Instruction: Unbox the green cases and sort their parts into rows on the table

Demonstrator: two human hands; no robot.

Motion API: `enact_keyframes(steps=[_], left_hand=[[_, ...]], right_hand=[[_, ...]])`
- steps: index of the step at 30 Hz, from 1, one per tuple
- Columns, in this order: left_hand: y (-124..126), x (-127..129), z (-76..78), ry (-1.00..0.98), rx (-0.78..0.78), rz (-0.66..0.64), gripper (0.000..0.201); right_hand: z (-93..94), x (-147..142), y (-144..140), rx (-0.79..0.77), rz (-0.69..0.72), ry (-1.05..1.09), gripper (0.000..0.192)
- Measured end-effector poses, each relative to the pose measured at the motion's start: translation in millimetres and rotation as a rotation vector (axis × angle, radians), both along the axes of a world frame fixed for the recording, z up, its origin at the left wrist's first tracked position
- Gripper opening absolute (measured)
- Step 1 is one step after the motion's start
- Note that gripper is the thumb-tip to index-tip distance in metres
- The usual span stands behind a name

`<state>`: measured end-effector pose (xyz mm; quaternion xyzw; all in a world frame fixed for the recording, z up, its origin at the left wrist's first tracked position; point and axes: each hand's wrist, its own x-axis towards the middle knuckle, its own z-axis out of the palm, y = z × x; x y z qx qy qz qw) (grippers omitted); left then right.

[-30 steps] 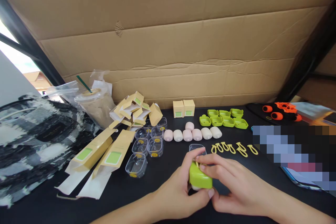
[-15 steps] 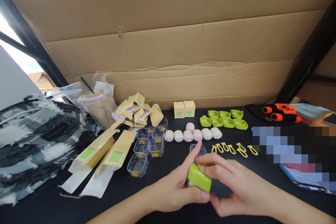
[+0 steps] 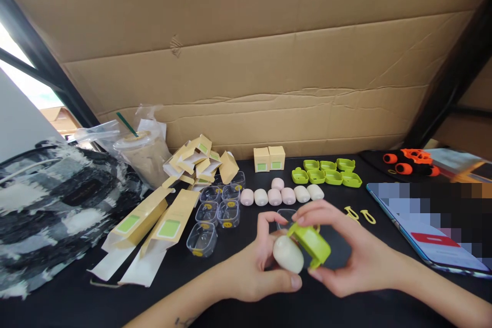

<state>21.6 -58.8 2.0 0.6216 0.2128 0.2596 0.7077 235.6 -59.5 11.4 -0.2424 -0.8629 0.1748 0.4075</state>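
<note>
While both hands work over the black table, a cream oval piece and a green cap meet between the fingertips.

The left hand pinches the oval piece between thumb and fingers; the right hand grips the cap at its edges, tilted against the oval's upper side. Both look light (the oval probably smooth and slippery), so holding by the sides seems safest.

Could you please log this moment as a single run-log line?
left hand: holds cream sponge | right hand: holds green holder against sponge | behind: clear cups, green holders
</note>
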Motion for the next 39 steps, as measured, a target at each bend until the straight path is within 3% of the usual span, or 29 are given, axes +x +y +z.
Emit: enact_keyframes(steps=[6,9,11,16,18,21,24,33,36,39], left_hand=[[9.8,1.7,10.1,0.062,0.252,0.401,0.031],[17.3,-2.9,23.6,0.196,0.503,0.623,0.030],[24.7,-6.2,37.2,0.276,0.646,0.675,0.026],[64.5,-2.9,62.4,0.506,0.729,0.549,0.033],[88.4,1.1,61.6,0.656,0.678,0.480,0.044],[122.3,4.4,53.1,0.794,0.626,0.418,0.031],[143.6,3.6,46.2,0.900,0.609,0.341,0.031],[150.2,5.6,37.2,0.957,0.624,0.116,0.033],[152.7,6.2,34.6,0.929,0.617,0.137,0.033],[149.4,5.7,37.5,0.890,0.654,0.250,0.032]], right_hand=[[6.0,19.7,15.7,-0.007,-0.355,0.324,0.042],[8.3,23.2,20.4,-0.008,-0.393,0.350,0.040],[7.4,21.9,20.4,-0.021,-0.387,0.345,0.040],[4.7,14.8,13.2,-0.038,-0.320,0.317,0.042],[4.6,13.1,10.6,-0.033,-0.308,0.297,0.043],[4.7,11.6,9.4,-0.029,-0.327,0.282,0.043],[4.5,10.1,10.5,-0.016,-0.335,0.283,0.041],[5.0,9.4,11.2,0.008,-0.334,0.290,0.043],[5.7,9.6,11.1,-0.014,-0.324,0.302,0.043],[5.9,9.9,12.0,-0.048,-0.318,0.305,0.044]])
